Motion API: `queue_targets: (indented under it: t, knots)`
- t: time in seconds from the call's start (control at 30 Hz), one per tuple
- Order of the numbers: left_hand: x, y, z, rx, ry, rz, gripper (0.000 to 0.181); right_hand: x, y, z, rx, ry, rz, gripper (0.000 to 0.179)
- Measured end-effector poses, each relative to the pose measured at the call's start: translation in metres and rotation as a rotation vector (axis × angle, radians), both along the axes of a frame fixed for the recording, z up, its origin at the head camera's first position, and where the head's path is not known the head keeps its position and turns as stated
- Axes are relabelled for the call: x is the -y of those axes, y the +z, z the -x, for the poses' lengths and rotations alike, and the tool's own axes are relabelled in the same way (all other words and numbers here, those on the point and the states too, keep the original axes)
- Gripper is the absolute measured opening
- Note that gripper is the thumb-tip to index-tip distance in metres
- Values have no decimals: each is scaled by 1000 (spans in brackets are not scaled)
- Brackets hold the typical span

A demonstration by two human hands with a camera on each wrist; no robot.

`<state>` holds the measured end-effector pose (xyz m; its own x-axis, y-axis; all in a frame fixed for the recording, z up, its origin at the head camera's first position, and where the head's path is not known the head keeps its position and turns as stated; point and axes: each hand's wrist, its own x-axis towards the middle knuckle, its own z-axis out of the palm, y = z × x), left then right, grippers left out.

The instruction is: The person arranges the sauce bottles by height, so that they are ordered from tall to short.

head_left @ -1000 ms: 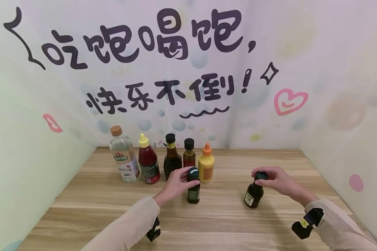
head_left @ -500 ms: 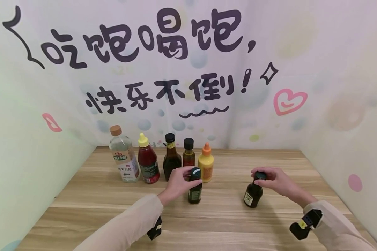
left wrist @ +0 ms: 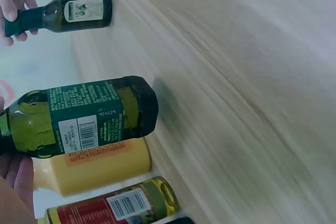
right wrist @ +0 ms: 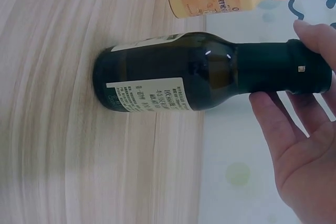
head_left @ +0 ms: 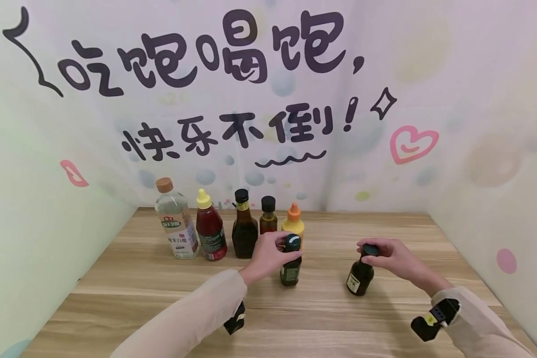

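Observation:
My left hand point(head_left: 268, 253) pinches the dark cap of a small green oil bottle point(head_left: 291, 273), in front of the yellow squeeze bottle point(head_left: 295, 227). In the left wrist view this oil bottle point(left wrist: 84, 114) shows a green label with a barcode; a shadow lies by its base, and I cannot tell whether it touches the table. Farther right, my right hand point(head_left: 396, 258) grips the green-capped neck of a dark glass bottle point(head_left: 360, 278) with a pale label. The right wrist view shows thumb and fingers around the neck of this dark bottle point(right wrist: 157, 72), its base at the tabletop.
Along the back of the wooden table point(head_left: 197, 308) stand a clear vinegar bottle point(head_left: 176, 223), a red sauce bottle point(head_left: 211, 228) with yellow cap, a dark sauce bottle point(head_left: 244, 228) and a slim black-capped bottle point(head_left: 268, 221). Behind them hangs a printed curtain point(head_left: 232, 174).
My left hand has moved to the right with the green oil bottle, which now partly covers the yellow squeeze bottle. The right hand and its dark bottle have stayed nearly still.

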<state>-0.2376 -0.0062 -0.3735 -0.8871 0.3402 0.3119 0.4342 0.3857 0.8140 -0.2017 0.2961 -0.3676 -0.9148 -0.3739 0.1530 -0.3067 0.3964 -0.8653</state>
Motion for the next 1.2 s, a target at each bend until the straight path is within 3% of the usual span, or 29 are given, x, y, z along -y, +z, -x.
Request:
queue_targets:
  t: [0.33,0.6,0.97,1.2]
  knots:
    - [-25,12,1,-7,4,19,34,-1,-1,0,-33,12,19,32]
    - [-47,13,8,-8,-14,46,36,-2,-2,0,34,-30,-22,38]
    - [-67,16,19,46,25,136,42,-1,-2,0,32,-34,-22,38]
    - [-72,15,30,11,11,113,39,-1,0,0,19,-22,-21,37]
